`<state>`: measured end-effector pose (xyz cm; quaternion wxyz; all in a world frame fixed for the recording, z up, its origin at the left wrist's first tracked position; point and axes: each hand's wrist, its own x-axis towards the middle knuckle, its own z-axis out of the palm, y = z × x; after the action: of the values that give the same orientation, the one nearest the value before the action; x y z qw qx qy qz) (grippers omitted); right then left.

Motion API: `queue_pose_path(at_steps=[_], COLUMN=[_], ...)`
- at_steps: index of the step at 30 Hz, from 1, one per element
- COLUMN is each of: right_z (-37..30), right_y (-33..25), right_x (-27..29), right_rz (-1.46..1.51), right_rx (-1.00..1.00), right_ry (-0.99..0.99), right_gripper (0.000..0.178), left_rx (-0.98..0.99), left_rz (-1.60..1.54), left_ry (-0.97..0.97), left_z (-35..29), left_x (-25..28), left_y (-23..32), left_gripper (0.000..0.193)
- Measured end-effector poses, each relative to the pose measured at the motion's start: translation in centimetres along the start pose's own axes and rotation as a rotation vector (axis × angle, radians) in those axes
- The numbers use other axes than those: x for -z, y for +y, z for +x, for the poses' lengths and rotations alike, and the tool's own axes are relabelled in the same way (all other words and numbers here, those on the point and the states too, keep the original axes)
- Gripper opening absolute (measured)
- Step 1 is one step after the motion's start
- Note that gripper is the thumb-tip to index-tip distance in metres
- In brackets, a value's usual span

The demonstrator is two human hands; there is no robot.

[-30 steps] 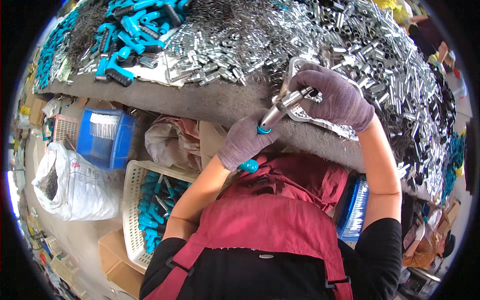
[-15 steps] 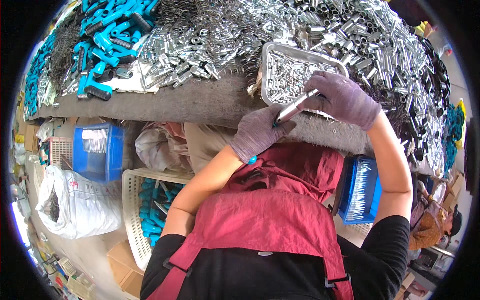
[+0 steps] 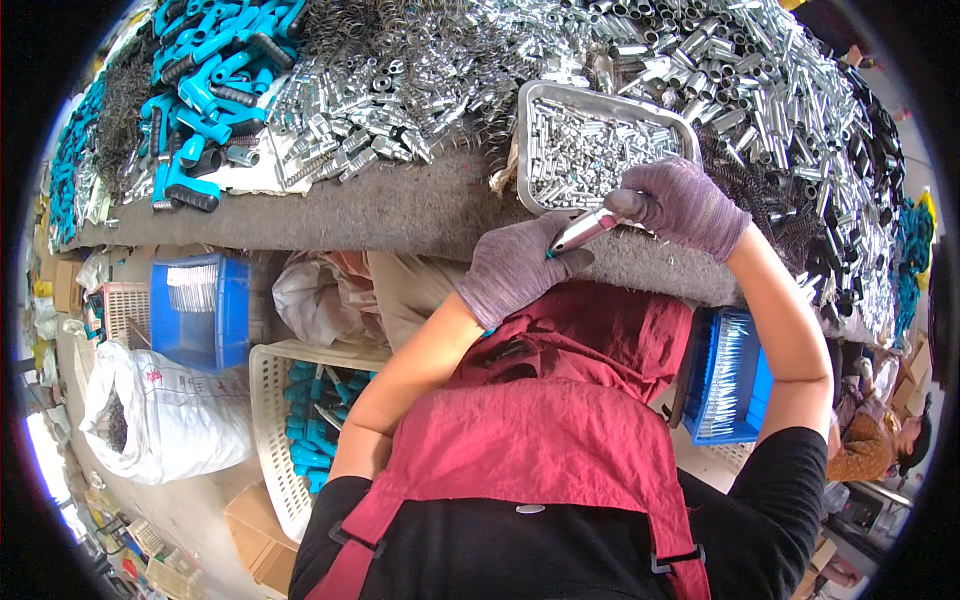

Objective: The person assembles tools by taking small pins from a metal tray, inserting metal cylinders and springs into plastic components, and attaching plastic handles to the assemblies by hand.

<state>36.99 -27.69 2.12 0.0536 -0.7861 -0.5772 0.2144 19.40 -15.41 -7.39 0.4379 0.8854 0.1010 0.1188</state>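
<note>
My left hand (image 3: 512,268), in a grey-purple knit glove, is closed round the lower end of a shiny metal tube (image 3: 583,231). A bit of teal shows at the tube's base and another below the wrist; the part inside the palm is hidden. The tube slants up to the right. My right hand (image 3: 688,207), gloved alike, is closed with thumb and fingers over the tube's upper end and covers it. Just beyond the hands lies a metal tray (image 3: 524,150) holding many small silver pins (image 3: 580,150). My right hand overlaps the tray's near right corner.
Heaped on the grey cloth-covered bench (image 3: 330,212) are teal handles (image 3: 200,90), springs (image 3: 350,40), silver fittings (image 3: 370,140) and metal sleeves (image 3: 700,75). Below stand blue bins (image 3: 232,310), a cream basket (image 3: 268,420) and a white sack (image 3: 190,420). Another person (image 3: 865,445) is at far right.
My right hand has turned and come slightly down, its fingers now covering the tube's upper end, where a bare silver tip showed before. My left hand keeps its hold on the tube.
</note>
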Motion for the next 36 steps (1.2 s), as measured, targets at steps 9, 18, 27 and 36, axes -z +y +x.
queue_pose_path(at_steps=[9,18,27,36], right_z=[-0.6,-1.4,-1.7,-1.6], right_y=[-0.8,-1.2,-0.4,-0.6], right_x=[1.3,0.2,-0.1,-0.9], right_rz=[0.119,0.253,0.271,0.279], right_rx=[-0.062,0.105,0.111,0.478], right_ry=[-0.085,0.093,0.102,0.359], right_gripper=[0.030,0.034,0.038,0.029], left_rx=[0.089,0.041,0.052,0.056], left_rz=[0.065,0.020,0.034,0.012], left_ry=[-0.130,-0.095,-0.128,-0.114], left_z=[0.2,0.2,0.3,0.4], left_x=[0.7,0.6,0.8,0.8], left_y=[0.4,0.2,0.4,0.1], left_gripper=[0.048,0.048,0.047,0.047])
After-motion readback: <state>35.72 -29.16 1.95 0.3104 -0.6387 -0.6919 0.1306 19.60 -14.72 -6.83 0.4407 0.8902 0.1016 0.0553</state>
